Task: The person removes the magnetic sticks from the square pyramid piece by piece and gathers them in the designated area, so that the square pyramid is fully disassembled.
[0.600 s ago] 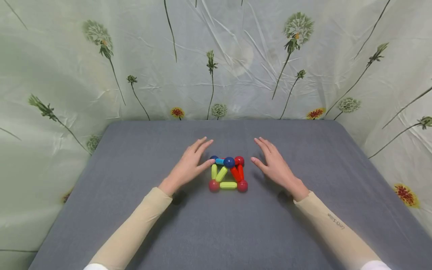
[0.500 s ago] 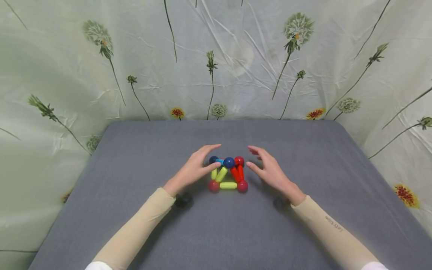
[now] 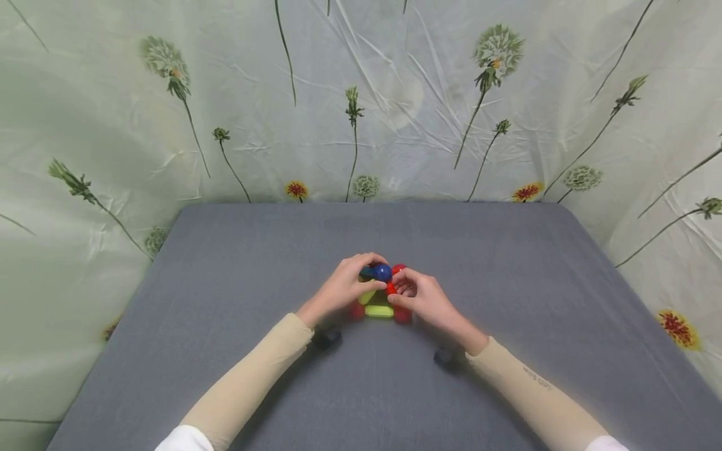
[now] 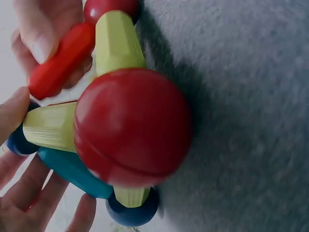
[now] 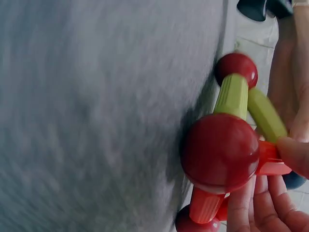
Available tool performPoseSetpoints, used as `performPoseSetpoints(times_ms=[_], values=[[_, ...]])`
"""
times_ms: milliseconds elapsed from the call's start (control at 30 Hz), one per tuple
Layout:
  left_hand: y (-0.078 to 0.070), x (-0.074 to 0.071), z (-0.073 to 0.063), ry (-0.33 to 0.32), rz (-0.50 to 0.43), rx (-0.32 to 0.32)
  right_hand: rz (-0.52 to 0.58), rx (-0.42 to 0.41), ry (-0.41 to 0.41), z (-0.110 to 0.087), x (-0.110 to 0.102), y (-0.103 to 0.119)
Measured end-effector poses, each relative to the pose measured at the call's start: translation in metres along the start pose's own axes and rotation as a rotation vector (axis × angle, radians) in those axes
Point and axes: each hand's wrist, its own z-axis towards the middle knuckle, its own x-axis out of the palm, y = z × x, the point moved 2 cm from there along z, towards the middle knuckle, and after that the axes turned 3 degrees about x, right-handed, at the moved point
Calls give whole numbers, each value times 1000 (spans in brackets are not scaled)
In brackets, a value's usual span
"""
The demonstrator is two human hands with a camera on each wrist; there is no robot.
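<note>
A small toy frame of coloured rods and balls sits mid-table. My left hand (image 3: 352, 279) grips its upper blue ball (image 3: 383, 272), thumb on the near side and fingers around the far side. With thumb and fingers, my right hand (image 3: 425, 300) pinches a red rod (image 4: 63, 60) that slopes from that ball to a red ball (image 5: 219, 152) at the base. A yellow-green rod (image 3: 379, 311) joins the two front red balls along the table. Below the left fingers, a light-blue rod (image 4: 72, 171) runs to a second blue ball (image 4: 133, 208). The rear red ball (image 3: 398, 269) is partly covered by the right hand.
The grey cloth-covered table (image 3: 254, 250) extends around the toy. Behind it hangs a pale curtain (image 3: 395, 125) printed with dandelions. A small dark device (image 3: 327, 338) sits under the left wrist, and another dark device (image 3: 445, 358) under the right.
Both hands have come inward from either side of the toy and closed on it, the left on the upper blue ball, the right on a red rod. The frame stays in about the same place.
</note>
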Motion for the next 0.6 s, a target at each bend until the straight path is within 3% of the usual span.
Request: performPoseSetpoints(times_ms=[167, 300, 400, 500, 600], values=[[5, -8, 4, 47, -76, 31, 42, -18, -25, -5, 0, 2], [7, -7, 7, 123, -105, 70, 24, -59, -111, -1, -8, 1], [8, -6, 8, 168, -115, 76, -20, -38, -117, 4, -10, -2], [7, -6, 9, 170, -91, 71, -42, 4, -70, 6, -10, -4], [5, -6, 9, 138, -37, 62, -56, 4, -80, 6, -8, -3]])
